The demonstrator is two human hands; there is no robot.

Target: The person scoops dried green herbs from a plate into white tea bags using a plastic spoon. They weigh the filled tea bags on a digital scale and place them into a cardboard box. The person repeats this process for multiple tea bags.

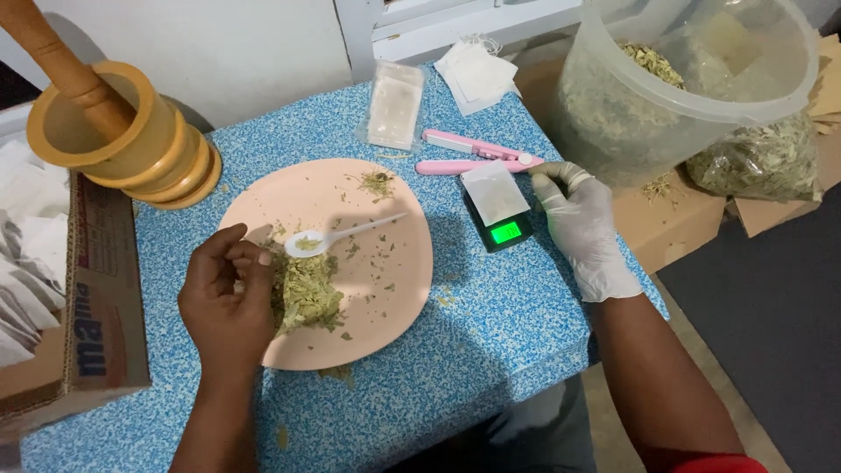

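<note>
Head view: left hand (229, 293) pinches dried leaves (305, 293) on the pink plate (385, 289), beside a white spoon (337, 236); gloved right hand (583, 229), grip narrow, steadies a paper sachet (494, 191) on the pocket scale (501, 226), bench (491, 315) beneath.

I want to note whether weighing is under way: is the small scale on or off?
On: the scale has its display lit green, with a white sachet lying on it beside the gloved right hand.
</note>
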